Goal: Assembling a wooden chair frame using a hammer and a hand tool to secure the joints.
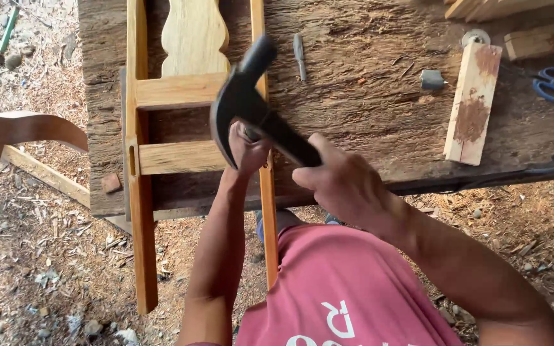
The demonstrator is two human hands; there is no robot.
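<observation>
Hammer [251, 106], dark and steel-headed, hangs above the wooden chair frame [161, 160] that lies flat on the rough plank surface [367, 122]. The right hand [341, 182] has its grip closed tight round the handle, near the end. The left hand [248, 150] pinches something small against the frame's right rail, hidden under the head, so I cannot tell what. The tool looks top-heavy and stiff, best held far down the handle. The frame seems rigid and light, its rails the place to steady it. Blue scissors [551, 83] lie well apart.
</observation>
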